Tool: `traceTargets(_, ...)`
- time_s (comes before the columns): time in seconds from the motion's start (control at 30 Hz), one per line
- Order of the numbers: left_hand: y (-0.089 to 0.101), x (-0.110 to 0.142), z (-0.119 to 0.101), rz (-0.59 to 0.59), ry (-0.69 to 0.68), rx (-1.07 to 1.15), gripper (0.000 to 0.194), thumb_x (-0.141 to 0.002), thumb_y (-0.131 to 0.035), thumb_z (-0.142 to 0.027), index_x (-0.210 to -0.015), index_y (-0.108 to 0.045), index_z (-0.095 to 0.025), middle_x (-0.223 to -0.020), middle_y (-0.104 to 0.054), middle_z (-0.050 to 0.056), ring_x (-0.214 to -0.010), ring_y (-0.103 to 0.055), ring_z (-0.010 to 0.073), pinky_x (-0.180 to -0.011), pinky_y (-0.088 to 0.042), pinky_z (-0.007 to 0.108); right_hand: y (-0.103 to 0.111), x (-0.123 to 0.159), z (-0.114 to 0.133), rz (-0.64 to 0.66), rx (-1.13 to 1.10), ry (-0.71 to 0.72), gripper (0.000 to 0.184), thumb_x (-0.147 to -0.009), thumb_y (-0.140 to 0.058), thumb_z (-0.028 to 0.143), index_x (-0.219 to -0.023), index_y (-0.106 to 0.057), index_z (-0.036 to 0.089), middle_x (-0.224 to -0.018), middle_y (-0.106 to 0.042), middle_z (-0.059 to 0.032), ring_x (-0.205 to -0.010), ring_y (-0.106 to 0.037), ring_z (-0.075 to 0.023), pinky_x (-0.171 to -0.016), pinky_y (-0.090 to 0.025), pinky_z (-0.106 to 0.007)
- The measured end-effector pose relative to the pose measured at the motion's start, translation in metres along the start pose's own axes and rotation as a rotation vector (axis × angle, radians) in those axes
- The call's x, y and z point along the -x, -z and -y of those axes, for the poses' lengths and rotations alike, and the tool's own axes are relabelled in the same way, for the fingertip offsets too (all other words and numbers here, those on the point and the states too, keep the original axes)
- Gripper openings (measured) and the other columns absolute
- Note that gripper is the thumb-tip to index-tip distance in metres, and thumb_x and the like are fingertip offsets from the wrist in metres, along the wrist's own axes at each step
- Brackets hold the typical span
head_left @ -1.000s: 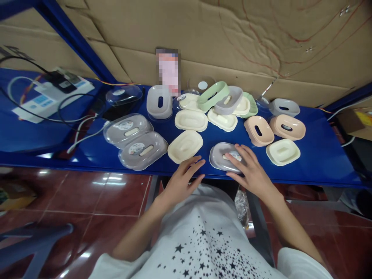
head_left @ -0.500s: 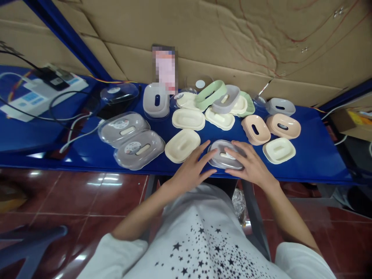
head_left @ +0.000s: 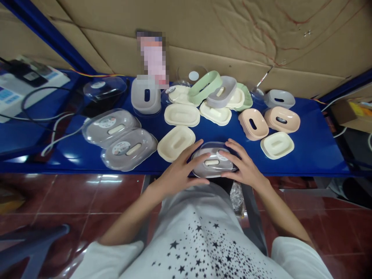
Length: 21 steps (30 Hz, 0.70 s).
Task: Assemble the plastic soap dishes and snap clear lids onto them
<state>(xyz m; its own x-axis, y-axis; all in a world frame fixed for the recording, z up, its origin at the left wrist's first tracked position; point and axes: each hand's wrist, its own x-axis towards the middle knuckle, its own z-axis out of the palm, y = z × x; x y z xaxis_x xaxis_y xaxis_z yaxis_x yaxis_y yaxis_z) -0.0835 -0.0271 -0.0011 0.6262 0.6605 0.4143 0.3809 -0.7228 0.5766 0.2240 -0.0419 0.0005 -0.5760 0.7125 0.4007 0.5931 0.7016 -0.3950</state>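
A grey soap box [head_left: 213, 170] with a clear lid, a round white sticker and a cream strip in its slot is at the table's front edge. My left hand [head_left: 181, 168] grips its left side, thumb at the near edge and fingers over the lid. My right hand [head_left: 242, 162] grips the right side, fingers by the sticker and thumb in front. Left of my left hand lies a cream tray [head_left: 176, 142]. Beyond my right hand are a peach soap box shell [head_left: 254, 124] and another cream tray [head_left: 277, 145].
Two lidded grey soap boxes [head_left: 129, 149] stand at the left. Green and grey shells [head_left: 205, 87] are heaped on cream trays at the back. A pixelated upright object [head_left: 154, 58] leans against the cardboard wall [head_left: 186, 23]. A power strip [head_left: 17, 93] with cables lies far left.
The grey soap box has come slightly nearer to my body with both hands around it. My view has shifted a little, so the table's things appear further left.
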Motion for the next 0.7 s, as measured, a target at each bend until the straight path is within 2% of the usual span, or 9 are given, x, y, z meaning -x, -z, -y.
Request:
traceTargets(0.07, 0.0, 0.007, -0.001, -0.044, -0.008, -0.004, 0.086, -0.093, -0.082, -0.049, -0.165, -0.038, -0.037, -0.174, -0.037, 0.015, -0.157, -0.047, 0.0369, -0.119, -0.056, 0.06, 0.0, 0.0, 0.004, 0.031, -0.017, -0.028, 0.082, -0.102, -0.07, 0.053, -0.171, -0.031, 0.036, -0.171, -0.038, -0.0137, -0.163, -0.035, -0.0406, -0.129, -0.04, -0.067)
traceTargets(0.2, -0.002, 0.013, 0.003, -0.139, -0.036, -0.027, 0.078, -0.096, -0.081, -0.035, -0.163, -0.041, -0.039, -0.166, -0.049, 0.013, -0.147, -0.06, 0.0309, -0.112, -0.064, 0.052, 0.001, -0.003, 0.012, 0.09, -0.075, -0.034, 0.079, -0.101, -0.07, 0.042, -0.17, -0.032, 0.032, -0.174, -0.035, -0.0137, -0.165, -0.032, -0.0386, -0.129, -0.042, -0.065)
traceTargets(0.33, 0.002, 0.009, 0.006, -0.087, -0.099, -0.09, 0.071, -0.096, -0.08, -0.034, -0.159, -0.047, -0.038, -0.165, -0.051, 0.011, -0.152, -0.054, 0.0324, -0.118, -0.058, 0.057, 0.002, -0.003, 0.014, 0.112, -0.003, -0.015, 0.072, -0.102, -0.069, 0.044, -0.168, -0.039, 0.036, -0.174, -0.038, -0.0099, -0.167, -0.027, -0.0382, -0.13, -0.037, -0.069)
traceTargets(0.4, 0.005, 0.006, 0.007, -0.051, -0.133, -0.082, 0.068, -0.097, -0.079, -0.034, -0.158, -0.048, -0.036, -0.163, -0.053, 0.012, -0.153, -0.053, 0.0327, -0.12, -0.056, 0.059, 0.003, 0.001, 0.014, 0.114, 0.07, -0.026, 0.076, -0.102, -0.071, 0.048, -0.169, -0.037, 0.04, -0.175, -0.037, -0.0086, -0.167, -0.027, -0.0392, -0.13, -0.035, -0.071)
traceTargets(0.53, 0.009, 0.001, 0.01, -0.01, -0.193, -0.042, 0.065, -0.099, -0.077, -0.034, -0.157, -0.049, -0.031, -0.16, -0.057, 0.014, -0.155, -0.052, 0.0316, -0.12, -0.056, 0.058, -0.002, 0.014, 0.016, 0.08, 0.089, -0.003, 0.089, -0.102, -0.072, 0.044, -0.175, -0.021, 0.041, -0.176, -0.035, -0.0103, -0.166, -0.029, -0.0373, -0.129, -0.043, -0.065)
traceTargets(0.7, 0.009, -0.001, 0.011, 0.0, -0.19, -0.022, 0.066, -0.098, -0.079, -0.032, -0.157, -0.048, -0.033, -0.159, -0.058, 0.012, -0.155, -0.052, 0.0309, -0.12, -0.056, 0.058, -0.012, 0.023, 0.016, 0.013, 0.096, -0.003, 0.093, -0.101, -0.074, 0.042, -0.175, -0.018, 0.043, -0.175, -0.039, -0.0089, -0.165, -0.033, -0.0364, -0.126, -0.047, -0.065)
